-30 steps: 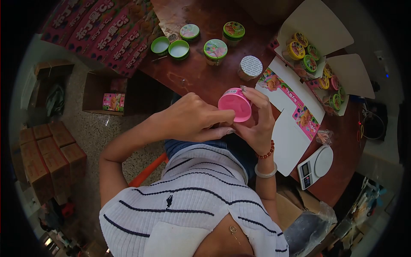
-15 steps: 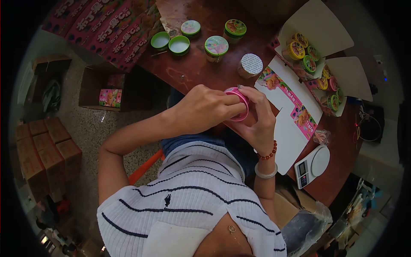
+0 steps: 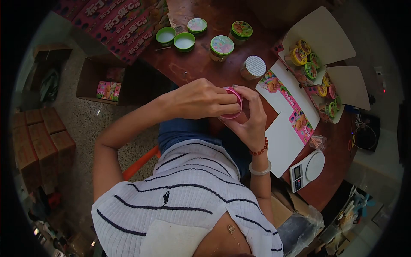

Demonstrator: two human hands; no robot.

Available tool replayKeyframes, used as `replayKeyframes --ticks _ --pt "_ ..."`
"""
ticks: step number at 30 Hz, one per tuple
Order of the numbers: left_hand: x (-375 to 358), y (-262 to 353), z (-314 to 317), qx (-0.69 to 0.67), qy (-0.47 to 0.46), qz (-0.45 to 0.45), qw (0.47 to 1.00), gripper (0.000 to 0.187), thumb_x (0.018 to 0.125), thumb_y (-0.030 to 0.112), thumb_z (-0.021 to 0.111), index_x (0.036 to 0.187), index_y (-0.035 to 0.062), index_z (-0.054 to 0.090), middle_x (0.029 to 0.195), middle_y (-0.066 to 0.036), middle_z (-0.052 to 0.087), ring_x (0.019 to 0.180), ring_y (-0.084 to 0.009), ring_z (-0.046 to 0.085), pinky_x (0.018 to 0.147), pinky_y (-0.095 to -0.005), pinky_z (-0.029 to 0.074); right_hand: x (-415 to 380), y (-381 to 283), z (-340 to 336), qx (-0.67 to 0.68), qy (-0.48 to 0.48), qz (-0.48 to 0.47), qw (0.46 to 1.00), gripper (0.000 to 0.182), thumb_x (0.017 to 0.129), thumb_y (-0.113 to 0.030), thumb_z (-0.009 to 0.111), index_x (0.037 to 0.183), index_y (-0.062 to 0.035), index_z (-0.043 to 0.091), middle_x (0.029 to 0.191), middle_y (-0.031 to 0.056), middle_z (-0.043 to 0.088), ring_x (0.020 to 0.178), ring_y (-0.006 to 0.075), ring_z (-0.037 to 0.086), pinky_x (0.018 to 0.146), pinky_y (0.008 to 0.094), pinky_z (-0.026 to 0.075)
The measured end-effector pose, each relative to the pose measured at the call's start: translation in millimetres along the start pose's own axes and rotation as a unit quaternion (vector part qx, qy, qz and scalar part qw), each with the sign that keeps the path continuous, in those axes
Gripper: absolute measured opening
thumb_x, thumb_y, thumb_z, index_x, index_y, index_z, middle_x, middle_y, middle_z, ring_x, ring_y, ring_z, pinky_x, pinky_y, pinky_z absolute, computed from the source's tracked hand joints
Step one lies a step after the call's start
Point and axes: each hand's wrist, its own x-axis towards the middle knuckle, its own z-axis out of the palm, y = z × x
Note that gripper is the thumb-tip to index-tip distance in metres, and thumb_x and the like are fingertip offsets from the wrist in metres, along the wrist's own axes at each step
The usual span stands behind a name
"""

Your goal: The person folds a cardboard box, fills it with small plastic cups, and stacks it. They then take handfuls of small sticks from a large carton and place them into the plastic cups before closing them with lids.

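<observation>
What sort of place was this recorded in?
Probably a small packing workshop, perhaps for sweets or snacks: open display boxes hold lidded cups in several colours, a small scale sits on the table, and brown cartons stand grouped on the floor.

Pink lid (image 3: pixel 231 115): smooth plastic, slight gloss. Tabletop (image 3: pixel 199 70): reddish-brown, wood-look, glossy, streaked. Flat sheet (image 3: pixel 280 139): matt white card. Shirt (image 3: pixel 188 173): ribbed cloth. Cartons (image 3: pixel 43 143): brown cardboard, dull. Wrap (image 3: pixel 305 229): clear plastic, shiny, crumpled.

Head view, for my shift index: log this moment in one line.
left hand: fingers inside pink lid | right hand: holding pink lid | scale: on table
</observation>
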Motion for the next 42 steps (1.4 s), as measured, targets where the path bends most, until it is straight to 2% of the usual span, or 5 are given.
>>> replayKeyframes --ticks 9,15,22,37,42 --pt "-64.8 3.0 -50.2 0.026 -0.422 -0.345 0.838 0.027 0.096 0.031 0.065 0.105 0.007 0.069 0.09 -0.009 0.07 0.075 -0.026 0.07 0.073 -0.0426 0.057 11.9 -3.7 2.2 -0.01 0.04 -0.037 0.998 0.069 0.067 -0.004 0.09 0.128 -0.0057 0.058 0.128 0.0147 0.064 0.115 0.032 0.065 0.094 0.0385 0.058" --pt "-55.2 19.8 -9.1 -0.7 0.081 -0.442 0.556 0.054 0.11 0.044 0.042 0.153 0.0111 0.04 0.144 -0.007 0.05 0.132 -0.0186 0.049 0.107 -0.0349 0.042 16.5 -6.8 32.4 0.005 -0.001 -0.083 0.996 0.072 0.066 -0.012 0.092 0.131 -0.0106 0.06 0.14 0.0168 0.058 0.137 0.0372 0.048 0.114 0.0472 0.042" --pt "-73.4 1.4 -43.1 -0.133 0.192 -0.317 0.919 0.06 0.089 0.022 0.072 0.145 0.0136 0.052 0.133 -0.016 0.051 0.126 -0.031 0.05 0.108 -0.0401 0.039 14.6 -11.4 40.7 0.011 0.051 0.033 0.998 0.075 0.073 -0.015 0.089 0.138 -0.004 0.054 0.147 0.0174 0.049 0.135 0.0365 0.049 0.109 0.0428 0.044" --pt "-134.8 -2.3 9.1 -0.055 0.059 -0.194 0.978 0.065 0.08 0.029 0.08 0.14 0.0203 0.057 0.127 -0.016 0.055 0.113 -0.0324 0.055 0.099 -0.0403 0.046 -2.1 5.7 22.9 0.019 0.169 0.16 0.972 0.03 0.087 0.003 0.071 0.116 -0.0015 0.067 0.119 0.012 0.066 0.104 0.0217 0.067 0.095 0.0337 0.053" --pt "-105.6 0.7 2.1 -0.743 0.156 -0.405 0.509 0.068 0.104 0.053 0.039 0.153 0.006 0.035 0.13 -0.008 0.058 0.112 -0.0155 0.058 0.075 -0.0274 0.045 -8.1 -3.0 31.3 0.056 0.139 0.148 0.978 0.021 0.085 0.004 0.072 0.105 -0.0025 0.072 0.106 0.0111 0.07 0.094 0.0214 0.07 0.082 0.0293 0.054"
